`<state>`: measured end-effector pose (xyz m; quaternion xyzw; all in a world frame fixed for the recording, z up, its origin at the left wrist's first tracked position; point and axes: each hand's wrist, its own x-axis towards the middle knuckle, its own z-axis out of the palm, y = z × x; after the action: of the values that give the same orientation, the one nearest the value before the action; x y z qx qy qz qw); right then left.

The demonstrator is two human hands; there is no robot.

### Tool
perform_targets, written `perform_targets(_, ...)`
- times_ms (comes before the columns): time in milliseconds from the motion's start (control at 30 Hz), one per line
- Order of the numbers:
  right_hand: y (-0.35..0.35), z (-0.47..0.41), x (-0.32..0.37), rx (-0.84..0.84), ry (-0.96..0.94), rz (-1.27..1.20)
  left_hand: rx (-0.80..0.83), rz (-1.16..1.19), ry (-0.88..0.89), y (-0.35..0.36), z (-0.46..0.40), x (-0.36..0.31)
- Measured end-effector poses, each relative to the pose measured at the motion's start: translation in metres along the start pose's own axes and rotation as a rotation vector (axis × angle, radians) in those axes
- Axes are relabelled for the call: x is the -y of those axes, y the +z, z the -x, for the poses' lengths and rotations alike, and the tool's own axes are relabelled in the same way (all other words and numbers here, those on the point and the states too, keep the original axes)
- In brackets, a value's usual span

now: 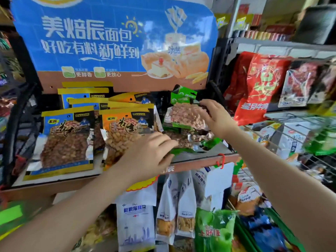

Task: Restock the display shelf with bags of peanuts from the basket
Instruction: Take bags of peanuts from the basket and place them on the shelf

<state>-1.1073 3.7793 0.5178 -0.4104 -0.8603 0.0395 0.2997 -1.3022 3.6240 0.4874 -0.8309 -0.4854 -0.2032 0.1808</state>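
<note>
Head view: my right hand (213, 115) grips green peanut bag (183, 113) upright near shelf (200, 160) right edge; left hand (151, 153) fingers spread on flat green bags (183, 140).

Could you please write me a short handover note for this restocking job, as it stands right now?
Left hand: fingers curled, resting on the lower green bags at the front of the display shelf; a firm grip cannot be confirmed.
Right hand: holding the upright green peanut bag at its right edge, on the right side of the shelf.
Done: blue peanut bags stand in rows on the left, orange peanut bags in the middle.
Left: settle the green bags upright behind one another. The basket is out of view, so remaining stock is unknown.
</note>
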Motion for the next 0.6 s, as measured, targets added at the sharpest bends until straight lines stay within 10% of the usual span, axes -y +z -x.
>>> perform_targets(200, -0.044, 0.137, -0.056, -0.128, 0.056, 0.018, 0.050, 0.151, 0.170, 0.044, -0.024, -0.097)
perform_targets(400, -0.036, 0.316, -0.133, 0.134, 0.429, -0.075, 0.293, 0.256, 0.282, 0.144, -0.028, -0.236)
perform_targets(600, -0.003, 0.512, -0.189, 0.505, 0.864, -0.177, 0.945, 0.301, 0.200, 0.279, 0.018, -0.374)
